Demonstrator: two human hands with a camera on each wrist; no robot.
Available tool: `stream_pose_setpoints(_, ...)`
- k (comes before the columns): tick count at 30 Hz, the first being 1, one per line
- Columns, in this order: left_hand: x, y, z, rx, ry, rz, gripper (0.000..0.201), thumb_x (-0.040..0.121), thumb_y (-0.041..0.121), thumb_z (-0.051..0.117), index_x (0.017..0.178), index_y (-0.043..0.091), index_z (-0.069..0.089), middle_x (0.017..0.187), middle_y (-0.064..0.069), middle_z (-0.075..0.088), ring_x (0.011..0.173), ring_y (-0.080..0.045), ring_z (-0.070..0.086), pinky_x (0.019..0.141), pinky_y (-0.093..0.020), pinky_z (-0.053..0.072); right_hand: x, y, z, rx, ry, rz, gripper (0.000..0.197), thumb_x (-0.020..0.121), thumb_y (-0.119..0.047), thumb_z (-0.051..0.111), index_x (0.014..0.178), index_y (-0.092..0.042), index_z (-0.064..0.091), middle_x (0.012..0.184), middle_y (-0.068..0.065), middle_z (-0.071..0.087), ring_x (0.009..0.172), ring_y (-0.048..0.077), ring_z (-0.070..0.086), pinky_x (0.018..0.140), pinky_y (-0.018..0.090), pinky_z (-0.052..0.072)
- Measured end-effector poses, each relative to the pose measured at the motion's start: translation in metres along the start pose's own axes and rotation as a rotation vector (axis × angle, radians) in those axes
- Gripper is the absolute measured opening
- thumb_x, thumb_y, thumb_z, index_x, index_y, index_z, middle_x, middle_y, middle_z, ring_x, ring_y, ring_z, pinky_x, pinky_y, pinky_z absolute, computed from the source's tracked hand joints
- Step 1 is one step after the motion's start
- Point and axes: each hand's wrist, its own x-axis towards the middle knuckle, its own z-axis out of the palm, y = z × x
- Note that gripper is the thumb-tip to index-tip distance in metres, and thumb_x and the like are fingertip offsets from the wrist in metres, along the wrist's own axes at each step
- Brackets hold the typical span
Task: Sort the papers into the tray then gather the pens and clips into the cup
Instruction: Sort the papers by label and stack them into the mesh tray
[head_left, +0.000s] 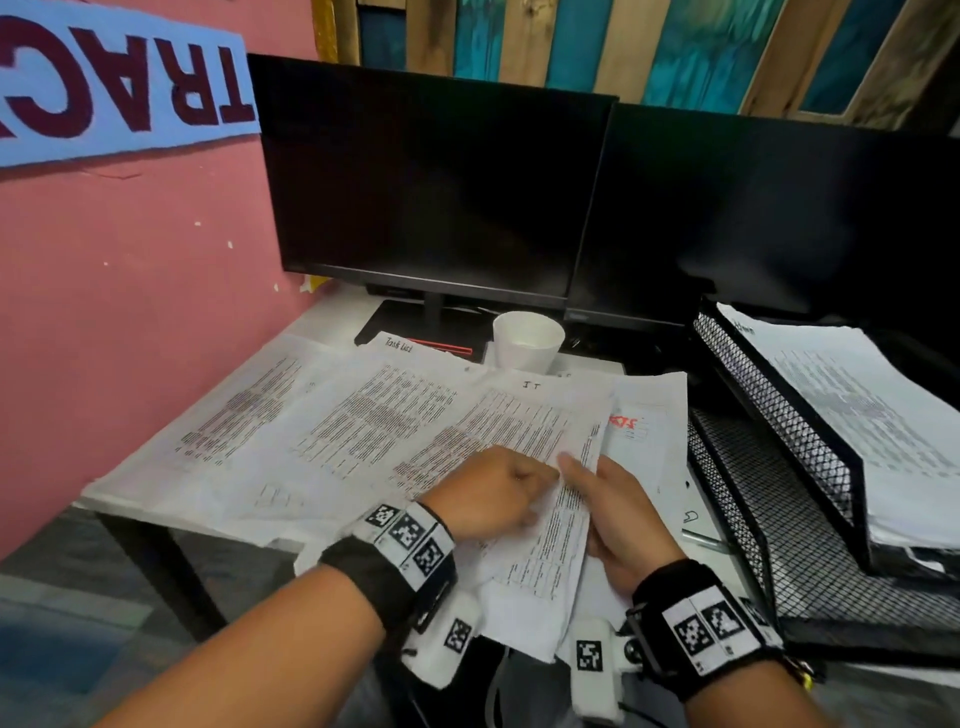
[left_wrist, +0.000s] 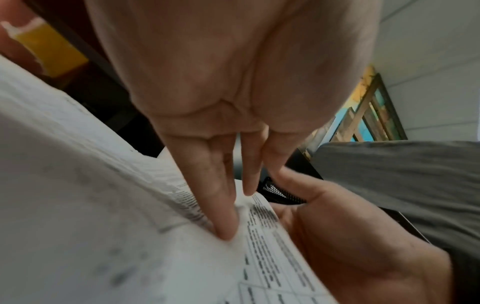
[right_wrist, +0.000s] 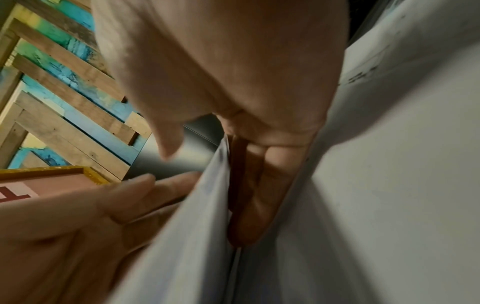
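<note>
- Two hands are at work near the front edge of the desk (head_left: 322, 319), close side by side.
- The left hand (head_left: 485, 493) lies on top of the papers. Its fingers (left_wrist: 221, 209) are straight and press down on a printed sheet (head_left: 558, 525).
- The right hand (head_left: 621, 519) holds the same sheet. Its thumb is on top and its fingers (right_wrist: 259, 197) are slid under the sheet, so it pinches the edge.
- That sheet is lifted a bit at the right side, above the other papers.
- Many loose papers (head_left: 332, 426) are spread over the white desk and lie on top of each other. I can count at least five, and more may be hidden below.
- One sheet at the back says "Task List" (head_left: 399, 344). One sheet on the right has red writing (head_left: 623, 422).
- One white cup (head_left: 527, 340) stands upright behind the papers, just in front of the screens.
- One black mesh tray (head_left: 779, 415) stands at the right side of the desk. It has two levels.
- The top level holds one pile of papers (head_left: 872, 415). The bottom level (head_left: 810, 551) shows bare mesh.
- Two black screens (head_left: 431, 176) stand at the back, side by side. Both are dark.
- One thin, shiny thing (head_left: 704, 538) lies between the papers and the tray. It is too small to tell what it is.
- One blue sign (head_left: 119, 83) with big dark red letters hangs on the pink wall on the left.
</note>
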Motion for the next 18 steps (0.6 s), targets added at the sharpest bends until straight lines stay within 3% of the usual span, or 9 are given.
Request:
stream_pose_setpoints(2,-0.002,-0.006,-0.007,-0.118,-0.037,-0.015,0.026,0.091,0.016,0.064,0.089,0.037,0.08,0.099,0.01,0.075,0.095,-0.011,0.07,0.106,-0.051,0.056,0.007,0.005,-0.002,-0.073,0.071,-0.059,0.03,0.102,-0.005,0.06,0.124,-0.02,0.073,0.115,0.004,0.081,0.107,0.028,0.078,0.102,0.058,0.057)
stream_pose_setpoints(4,-0.005,-0.016,-0.026,-0.185,0.029,-0.048,0.036,0.091,0.007,0.065,0.102,0.039,0.079,0.123,0.008,0.075,0.115,-0.015,0.071,0.112,-0.045,0.053,0.01,0.007,-0.003,-0.108,0.121,-0.066,0.036,0.098,0.006,0.056,0.119,-0.018,0.075,0.112,0.004,0.082,0.104,0.028,0.078,0.1,0.056,0.059)
stream_pose_setpoints(6,-0.01,-0.027,-0.056,-0.098,0.154,-0.077,0.039,0.097,0.002,0.062,0.117,0.033,0.076,0.128,0.01,0.072,0.12,-0.014,0.068,0.116,-0.039,0.048,0.012,0.007,-0.006,-0.108,0.134,-0.054,0.035,0.099,0.006,0.057,0.118,-0.016,0.076,0.111,0.004,0.082,0.103,0.028,0.078,0.1,0.055,0.059)
stream_pose_setpoints(9,-0.021,-0.051,-0.112,0.046,0.336,-0.159,0.037,0.099,0.005,0.063,0.119,0.034,0.076,0.127,0.009,0.073,0.112,-0.011,0.065,0.112,-0.037,0.049,0.014,0.007,-0.01,-0.069,0.146,-0.027,0.032,0.099,0.004,0.058,0.118,-0.014,0.076,0.11,0.005,0.082,0.101,0.03,0.079,0.097,0.054,0.061)
stream_pose_setpoints(12,-0.031,-0.076,-0.157,0.207,0.363,-0.336,0.03,0.1,0.02,0.069,0.128,0.03,0.073,0.141,0.0,0.069,0.116,-0.022,0.067,0.11,-0.04,0.049,0.015,0.005,-0.009,-0.035,0.158,-0.013,0.029,0.102,-0.003,0.055,0.118,-0.014,0.076,0.11,0.005,0.082,0.102,0.03,0.079,0.098,0.056,0.06)
stream_pose_setpoints(16,-0.038,-0.106,-0.193,0.328,0.406,-0.503,0.059,0.093,0.028,0.073,0.15,0.022,0.057,0.158,-0.007,0.054,0.134,-0.029,0.061,0.115,-0.039,0.046,0.017,0.008,-0.008,-0.042,0.169,-0.007,0.028,0.103,-0.004,0.055,0.12,-0.014,0.075,0.112,0.005,0.082,0.104,0.031,0.078,0.099,0.057,0.059)
stream_pose_setpoints(18,-0.04,-0.119,-0.197,0.346,0.424,-0.561,0.074,0.089,0.03,0.078,0.157,0.02,0.048,0.158,-0.008,0.053,0.139,-0.03,0.056,0.114,-0.038,0.045,0.019,0.011,-0.008,-0.039,0.178,-0.013,0.026,0.102,-0.006,0.058,0.12,-0.015,0.075,0.112,0.004,0.082,0.104,0.03,0.078,0.099,0.058,0.059)
